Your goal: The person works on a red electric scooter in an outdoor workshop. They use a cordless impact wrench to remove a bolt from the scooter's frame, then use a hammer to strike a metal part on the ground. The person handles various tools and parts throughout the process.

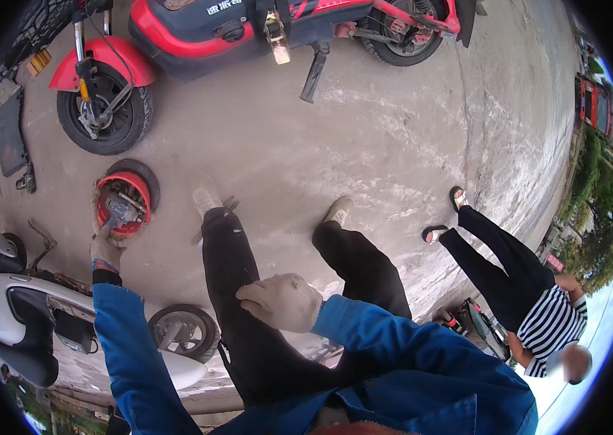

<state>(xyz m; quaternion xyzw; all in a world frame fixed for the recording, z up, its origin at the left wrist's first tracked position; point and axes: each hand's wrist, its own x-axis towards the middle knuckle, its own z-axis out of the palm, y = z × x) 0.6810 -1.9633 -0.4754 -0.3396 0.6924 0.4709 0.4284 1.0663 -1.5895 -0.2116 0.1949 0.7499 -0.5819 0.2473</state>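
Observation:
My left hand, in a pale work glove, reaches out at the left with its fingers wrapped along the near left side of a red bowl. Grey metal parts lie inside this bowl, too small to name. A dark round rim shows just behind it. My right hand, gloved too, hovers over my thigh with its fingers drawn together. Nothing shows in it, though its palm side is hidden.
A red and black electric scooter stands on its kickstand ahead, with its front wheel beyond the bowl. A white scooter is at the lower left. A dark panel lies far left. Another person stands at the right.

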